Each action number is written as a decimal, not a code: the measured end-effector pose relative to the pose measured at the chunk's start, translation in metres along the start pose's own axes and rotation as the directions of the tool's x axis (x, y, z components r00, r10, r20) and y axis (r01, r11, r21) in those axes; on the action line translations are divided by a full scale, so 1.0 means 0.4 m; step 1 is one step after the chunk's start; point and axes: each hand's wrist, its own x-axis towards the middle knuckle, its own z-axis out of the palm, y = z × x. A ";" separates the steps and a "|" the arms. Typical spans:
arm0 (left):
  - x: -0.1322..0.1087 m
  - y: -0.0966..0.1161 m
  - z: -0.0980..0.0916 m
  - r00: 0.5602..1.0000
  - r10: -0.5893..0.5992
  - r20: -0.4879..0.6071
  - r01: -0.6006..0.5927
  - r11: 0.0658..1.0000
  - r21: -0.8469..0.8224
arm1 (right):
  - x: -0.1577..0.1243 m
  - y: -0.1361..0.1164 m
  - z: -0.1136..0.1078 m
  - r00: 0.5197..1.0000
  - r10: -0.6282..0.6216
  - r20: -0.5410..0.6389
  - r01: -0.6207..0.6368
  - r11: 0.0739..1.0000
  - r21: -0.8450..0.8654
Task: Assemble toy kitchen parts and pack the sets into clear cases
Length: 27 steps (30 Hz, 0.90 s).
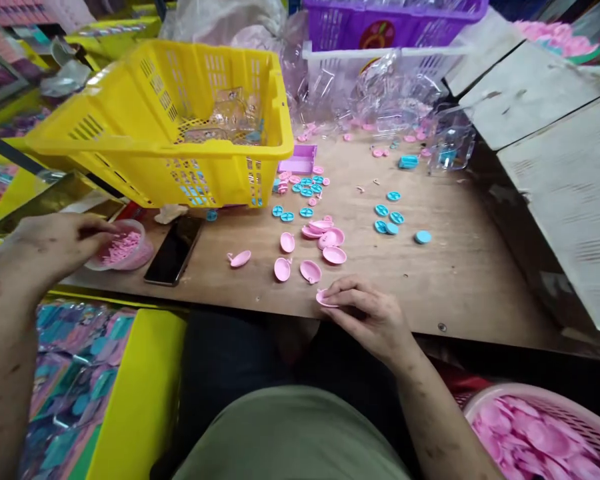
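My left hand (65, 247) reaches over a small clear tub (143, 253) full of tiny pink plastic pieces (121, 247). Its thumb and fingers come together at the tub's near-left side; whatever is between the fingertips is hidden. At the table's front edge, my right hand (365, 310) pinches a small pink oval dish (325, 299) between thumb and fingers. Just beyond it lie several similar pink oval dishes (311, 271), some with a little tab at one end. A cluster of them (330, 238) overlaps in the middle of the table.
A phone (174, 252) lies beside the tub. Behind it stands a yellow basket (195, 150). Blue discs (397, 217) and a purple tray (299, 160) are scattered farther back. White boxes (565, 173) line the right side; a pink basket (495, 392) of pink pieces sits below right.
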 end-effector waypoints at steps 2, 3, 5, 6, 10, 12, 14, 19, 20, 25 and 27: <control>-0.030 0.039 0.001 0.993 0.003 -0.116 0.024 0.974 0.226 | 0.001 0.001 0.002 1.000 -0.021 0.009 0.021 0.999 0.030; -0.047 0.070 0.007 0.987 0.013 -0.160 0.033 0.960 0.278 | 0.002 0.002 0.002 0.999 -0.034 0.018 0.033 0.999 0.041; -0.082 0.146 0.035 0.987 0.028 -0.157 0.000 0.984 0.177 | 0.006 0.003 -0.001 0.997 -0.055 0.050 0.052 0.997 0.059; -0.098 0.189 0.057 0.993 0.039 -0.107 -0.032 0.997 0.071 | 0.007 0.003 -0.003 0.996 -0.062 0.069 0.057 0.996 0.069; -0.141 0.357 0.193 0.966 0.157 0.207 -0.075 0.931 -0.357 | 0.015 0.005 -0.011 0.986 -0.079 0.144 0.060 0.989 0.133; -0.153 0.418 0.278 0.940 0.246 0.234 -0.100 0.858 -0.503 | 0.019 0.007 -0.016 0.981 -0.095 0.167 0.066 0.983 0.172; -0.164 0.455 0.358 0.920 0.288 0.267 -0.075 0.796 -0.600 | 0.021 0.011 -0.020 0.979 -0.100 0.178 0.061 0.976 0.210; -0.204 0.479 0.480 0.880 0.194 0.435 0.235 0.616 -0.752 | 0.016 0.022 -0.022 0.981 -0.080 0.178 0.024 0.954 0.297; -0.209 0.478 0.490 0.877 0.182 0.446 0.265 0.591 -0.762 | 0.014 0.025 -0.022 0.981 -0.080 0.176 0.022 0.951 0.310; -0.212 0.474 0.502 0.877 0.204 0.435 0.234 0.610 -0.757 | 0.010 0.033 -0.025 0.979 -0.080 0.188 0.011 0.939 0.343; -0.210 0.475 0.503 0.883 0.228 0.411 0.195 0.617 -0.762 | 0.011 0.033 -0.026 0.976 -0.078 0.203 0.002 0.935 0.353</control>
